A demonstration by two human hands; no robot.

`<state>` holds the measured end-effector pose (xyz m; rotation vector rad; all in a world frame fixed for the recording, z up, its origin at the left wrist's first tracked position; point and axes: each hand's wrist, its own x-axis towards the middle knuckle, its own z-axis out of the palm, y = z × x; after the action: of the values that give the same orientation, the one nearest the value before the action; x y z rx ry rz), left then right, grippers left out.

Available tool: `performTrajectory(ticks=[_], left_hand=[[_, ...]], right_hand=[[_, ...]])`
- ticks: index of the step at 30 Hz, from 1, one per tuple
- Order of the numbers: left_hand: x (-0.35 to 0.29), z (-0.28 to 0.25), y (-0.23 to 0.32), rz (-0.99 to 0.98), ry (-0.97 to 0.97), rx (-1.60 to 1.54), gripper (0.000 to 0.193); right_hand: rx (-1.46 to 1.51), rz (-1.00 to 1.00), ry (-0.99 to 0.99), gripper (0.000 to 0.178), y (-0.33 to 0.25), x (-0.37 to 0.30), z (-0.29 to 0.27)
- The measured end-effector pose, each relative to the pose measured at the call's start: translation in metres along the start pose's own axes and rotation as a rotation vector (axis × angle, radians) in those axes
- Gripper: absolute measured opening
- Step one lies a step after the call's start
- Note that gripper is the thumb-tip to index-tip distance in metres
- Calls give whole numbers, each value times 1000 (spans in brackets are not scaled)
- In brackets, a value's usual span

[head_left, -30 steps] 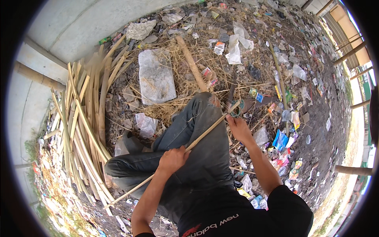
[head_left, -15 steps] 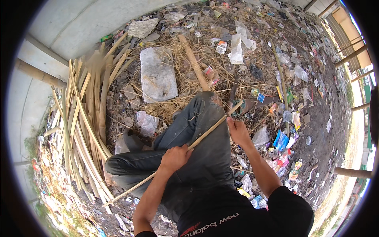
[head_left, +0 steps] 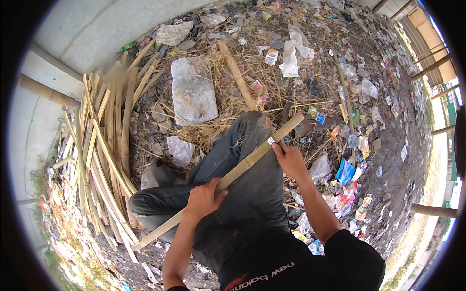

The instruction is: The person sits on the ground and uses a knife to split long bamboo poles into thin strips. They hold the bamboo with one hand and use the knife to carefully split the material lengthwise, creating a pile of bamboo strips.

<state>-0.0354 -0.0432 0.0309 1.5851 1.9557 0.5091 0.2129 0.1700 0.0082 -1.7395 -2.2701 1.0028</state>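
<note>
The pale bamboo strip (head_left: 238, 169) slants across the lap, its upper end out past the raised knee (head_left: 252, 127) and its lower end near the foot of the strip pile (head_left: 109, 150). The left hand (head_left: 206, 199) has its fingers curled over the middle of it, thumb on the near side; the right hand (head_left: 290, 159) has its fingers gathered at the strip near the upper end, beside a small bright thing (head_left: 271, 140) too small to identify. If that is a blade, a slip along the strip could probably nick the thigh or the left hand, as both lie on its line. A loose left grip might let the strip roll on the trousers (head_left: 252, 208), and its long lower end could snag in the pile
</note>
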Motion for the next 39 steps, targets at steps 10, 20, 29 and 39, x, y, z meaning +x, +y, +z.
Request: performTrajectory(ticks=[10,20,29,39], left_hand=[[-38,3,-16,-80,32,42,26],[-5,30,12,-34,74,142,24],[-4,31,16,-24,103,167,24],[-4,34,15,-15,140,148,22]], right_hand=[[248,-224,323,27,1,14,-29],[389,-310,182,24,0,-22,9],[406,-252,121,24,-16,-22,-10],[358,-204,247,21,5,-18,-12]])
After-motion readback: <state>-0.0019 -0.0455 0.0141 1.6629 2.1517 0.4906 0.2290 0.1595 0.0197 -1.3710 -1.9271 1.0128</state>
